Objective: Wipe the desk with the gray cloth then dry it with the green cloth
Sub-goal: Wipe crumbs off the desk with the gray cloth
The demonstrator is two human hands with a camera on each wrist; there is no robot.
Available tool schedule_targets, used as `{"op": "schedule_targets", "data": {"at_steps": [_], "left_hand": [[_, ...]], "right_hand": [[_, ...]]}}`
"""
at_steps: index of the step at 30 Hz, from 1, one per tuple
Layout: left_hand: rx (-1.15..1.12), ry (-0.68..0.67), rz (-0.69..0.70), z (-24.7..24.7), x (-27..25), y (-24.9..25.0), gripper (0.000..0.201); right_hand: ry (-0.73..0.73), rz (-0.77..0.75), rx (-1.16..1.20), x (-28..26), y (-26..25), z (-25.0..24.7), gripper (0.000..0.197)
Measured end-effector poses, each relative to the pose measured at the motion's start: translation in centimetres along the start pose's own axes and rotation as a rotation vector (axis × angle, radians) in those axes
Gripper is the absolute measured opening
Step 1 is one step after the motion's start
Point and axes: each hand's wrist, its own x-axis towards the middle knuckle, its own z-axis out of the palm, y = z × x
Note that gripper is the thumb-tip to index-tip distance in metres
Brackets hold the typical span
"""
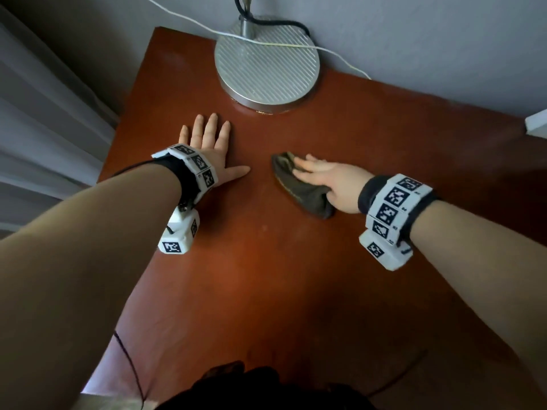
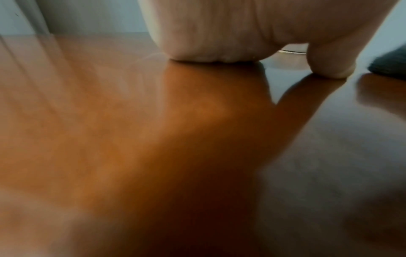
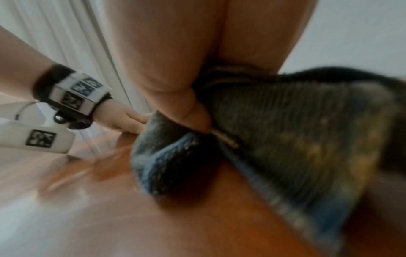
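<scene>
Head view: the cloth [image 1: 299,187] is pressed onto the desk [image 1: 266,276] by the flat-fingered right hand [image 1: 328,182]; the left hand [image 1: 211,149] is laid flat, fingers spread.

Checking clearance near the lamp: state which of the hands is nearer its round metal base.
Left. The left hand lies flat on the desk, fingertips just short of the lamp base. The right hand rests on the cloth, farther back and to the right.

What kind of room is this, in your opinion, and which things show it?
Probably a bedroom or hotel room, though that is a guess. A reddish wooden desk stands in a corner against a gray wall, a round metal lamp base with its cords sits on it, and pale curtains hang beside it.
</scene>
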Motion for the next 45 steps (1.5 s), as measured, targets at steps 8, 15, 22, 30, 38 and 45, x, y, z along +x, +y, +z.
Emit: {"op": "schedule_targets", "data": {"at_steps": [8, 15, 22, 30, 38, 45], "left_hand": [[-0.153, 0.051, 0.026, 1.2, -5.7, -4.1, 0.082], [-0.051, -0.007, 0.049, 6.4, -14.0, -11.4, 0.086], [0.024, -0.072, 0.212, 9.4, -19.6, -13.7, 0.082], [0.073, -0.031, 0.250, 13.6, -24.6, -16.7, 0.078], [-0.077, 0.070, 0.151, 15.6, -26.2, -18.4, 0.075], [-0.091, 0.070, 0.188, 15.1, -27.0, -19.2, 0.066]], "right_hand": [[0.343, 0.624, 0.201, -0.9, -0.3, -0.7, 0.070], [-0.032, 0.060, -0.164, -1.8, -13.7, 8.4, 0.082], [0.274, 0.020, 0.216, -7.2, -17.6, 9.7, 0.069], [0.209, 0.680, 0.163, -5.9, -18.7, 12.9, 0.081], [0.026, -0.030, 0.181, -9.5, -30.0, 21.7, 0.082], [0.586, 0.668, 0.370, -12.1, -24.6, 18.4, 0.069]]}}
